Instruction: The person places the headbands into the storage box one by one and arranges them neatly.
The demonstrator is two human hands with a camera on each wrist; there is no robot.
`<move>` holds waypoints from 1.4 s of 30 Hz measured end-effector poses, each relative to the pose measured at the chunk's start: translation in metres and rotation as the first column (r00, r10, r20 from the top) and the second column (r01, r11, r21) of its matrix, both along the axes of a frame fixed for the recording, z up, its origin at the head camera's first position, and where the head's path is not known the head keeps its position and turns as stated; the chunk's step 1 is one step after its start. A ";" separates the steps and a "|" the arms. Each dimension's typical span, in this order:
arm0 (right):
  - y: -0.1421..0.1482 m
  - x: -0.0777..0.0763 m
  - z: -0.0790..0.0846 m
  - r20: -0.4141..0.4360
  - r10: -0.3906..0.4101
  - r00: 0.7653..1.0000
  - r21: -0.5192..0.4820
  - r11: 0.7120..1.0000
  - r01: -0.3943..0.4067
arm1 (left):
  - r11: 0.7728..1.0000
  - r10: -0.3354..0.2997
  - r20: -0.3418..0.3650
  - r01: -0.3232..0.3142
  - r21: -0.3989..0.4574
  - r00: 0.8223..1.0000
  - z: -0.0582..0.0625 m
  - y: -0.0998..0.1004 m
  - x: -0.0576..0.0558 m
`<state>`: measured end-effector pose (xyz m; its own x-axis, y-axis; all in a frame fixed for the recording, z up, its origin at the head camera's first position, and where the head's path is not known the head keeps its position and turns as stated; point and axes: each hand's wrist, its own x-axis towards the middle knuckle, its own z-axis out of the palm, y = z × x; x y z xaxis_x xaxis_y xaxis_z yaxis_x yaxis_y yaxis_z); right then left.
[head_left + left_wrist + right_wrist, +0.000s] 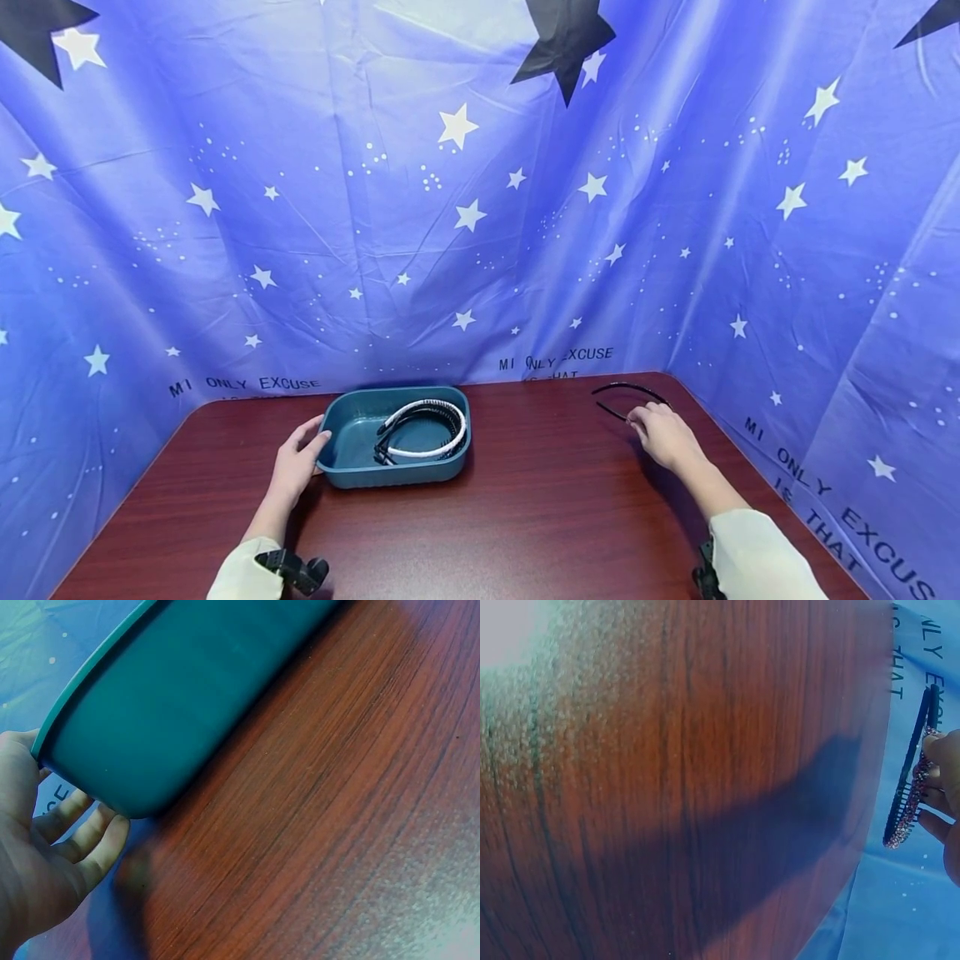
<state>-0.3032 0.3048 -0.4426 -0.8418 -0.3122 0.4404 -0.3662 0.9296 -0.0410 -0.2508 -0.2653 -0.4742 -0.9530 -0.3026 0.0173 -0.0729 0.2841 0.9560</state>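
Observation:
A dark teal plastic basin (352, 478) stands on the table toward the left. My left hand (295, 463) holds its left end, thumb at the rim and fingers against the outer wall (142, 712). Inside the basin, a white headband (420, 453) lies over black headbands with comb teeth, gathered at the right side; their exact number is hard to tell. Over the table's far right part, my right hand (666, 435) pinches a black headband (632, 386). Sparkly beads and small teeth show along this headband (915, 784) in the right wrist view.
The reddish-brown wooden table (525, 500) has rounded far corners. A blue cloth (360, 208) printed with stars and lettering hangs close behind it and along both sides. Black wrist devices (296, 571) sit at both sleeves.

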 end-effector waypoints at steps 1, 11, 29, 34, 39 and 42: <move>-0.001 0.000 0.000 -0.002 0.002 1.000 0.000 1.000 -0.002 | 1.000 -0.001 0.001 0.001 0.001 1.000 0.000 0.000 -0.001; -0.008 0.000 -0.001 -0.010 0.012 1.000 -0.017 1.000 -0.012 | 1.000 -0.006 -0.002 0.006 0.013 1.000 -0.001 -0.001 -0.002; -0.025 0.000 0.003 -0.034 0.058 0.998 -0.016 0.998 -0.059 | 1.000 -0.005 0.002 0.005 0.005 1.000 0.000 -0.001 -0.001; -0.030 -0.002 0.006 -0.047 0.069 0.996 -0.019 0.997 -0.070 | 1.000 -0.006 -0.004 0.006 0.007 1.000 0.001 -0.001 -0.002; -0.033 -0.001 0.007 -0.032 0.076 0.997 -0.009 0.997 -0.077 | 1.000 -0.004 0.001 0.004 0.002 1.000 0.000 -0.002 -0.002; -0.035 0.000 0.007 -0.029 0.080 0.996 -0.009 0.997 -0.080 | 1.000 -0.008 0.003 0.008 0.005 1.000 -0.001 -0.002 -0.001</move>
<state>-0.3030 0.2700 -0.4359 -0.8012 -0.3736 0.4674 -0.4407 0.8968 -0.0387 -0.2521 -0.2672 -0.4754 -0.9555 -0.2946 0.0133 -0.0730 0.2802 0.9572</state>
